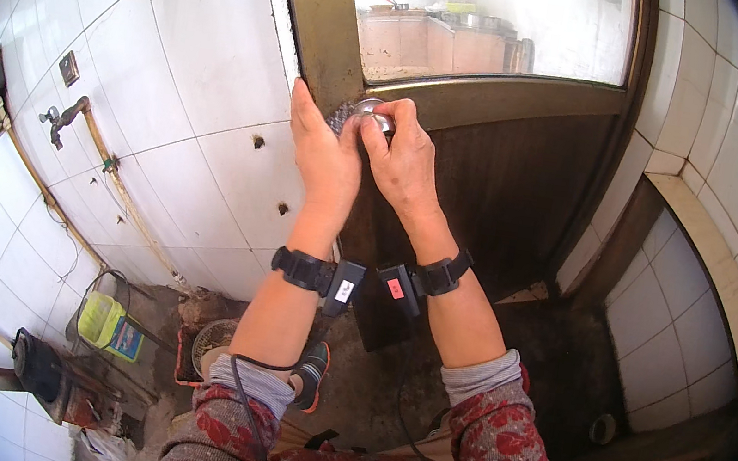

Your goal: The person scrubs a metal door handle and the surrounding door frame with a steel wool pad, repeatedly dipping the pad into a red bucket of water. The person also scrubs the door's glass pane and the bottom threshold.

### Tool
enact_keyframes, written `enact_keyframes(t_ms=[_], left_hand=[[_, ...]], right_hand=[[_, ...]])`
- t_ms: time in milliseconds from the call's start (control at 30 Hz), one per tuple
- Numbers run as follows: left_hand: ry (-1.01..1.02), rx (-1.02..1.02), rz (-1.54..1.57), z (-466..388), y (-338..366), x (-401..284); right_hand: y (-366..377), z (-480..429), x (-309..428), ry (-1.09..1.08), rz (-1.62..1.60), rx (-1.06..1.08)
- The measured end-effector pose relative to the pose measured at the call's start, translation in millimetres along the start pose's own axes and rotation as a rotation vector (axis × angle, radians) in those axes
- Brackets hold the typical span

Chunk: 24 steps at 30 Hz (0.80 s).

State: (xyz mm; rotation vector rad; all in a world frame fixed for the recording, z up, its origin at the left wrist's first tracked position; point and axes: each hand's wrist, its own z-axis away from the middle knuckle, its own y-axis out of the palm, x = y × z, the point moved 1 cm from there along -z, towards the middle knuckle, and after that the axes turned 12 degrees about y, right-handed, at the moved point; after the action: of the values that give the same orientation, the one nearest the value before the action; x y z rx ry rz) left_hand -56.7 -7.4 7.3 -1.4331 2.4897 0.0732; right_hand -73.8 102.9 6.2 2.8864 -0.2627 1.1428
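Observation:
In the head view a round metal door knob [382,120] sits on the brown stile of a door [330,22]. My right hand [401,154] has its thumb and fingers around the knob. Close beside it, my left hand [323,161] is at the door's edge, fingers stretched upward. A grey, mesh-like scouring pad [340,117] shows between my left thumb and fingers, against the stile next to the knob. My left palm and fingers hide part of it. Each wrist wears a black strap with a small box and a cable.
White tiles line the wall [201,68] on the left, with a tap [62,120] and pipe. A yellow-green tub [102,321], a basket [215,336] and a dark cylindrical object [37,362] stand low at left. Right, a tiled ledge [703,239] juts out beside the door.

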Motion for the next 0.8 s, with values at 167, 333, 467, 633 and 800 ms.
enact_keyframes(t_ms=[167,333,467,633,800], left_hand=[[-0.117,-0.031,0.038,6.1,3.4,4.3],[-0.200,-0.093,0.011,23.7,10.1,11.2],[-0.169,-0.098,-0.045,35.9,13.3,11.7],[-0.364,-0.267,0.207,43.0,-12.3,17.3],[-0.273,-0.299,0.185,35.7,-31.8,13.1]], right_hand=[[-0.9,-1.1,-1.9,0.003,-0.038,0.040],[0.7,-1.0,-5.9,-0.047,-0.007,0.011],[3.9,-4.4,-7.7,-0.052,0.025,0.005],[2.6,-7.2,-5.5,-0.006,0.017,0.045],[-3.6,-7.3,-6.4,0.004,0.006,0.116]])
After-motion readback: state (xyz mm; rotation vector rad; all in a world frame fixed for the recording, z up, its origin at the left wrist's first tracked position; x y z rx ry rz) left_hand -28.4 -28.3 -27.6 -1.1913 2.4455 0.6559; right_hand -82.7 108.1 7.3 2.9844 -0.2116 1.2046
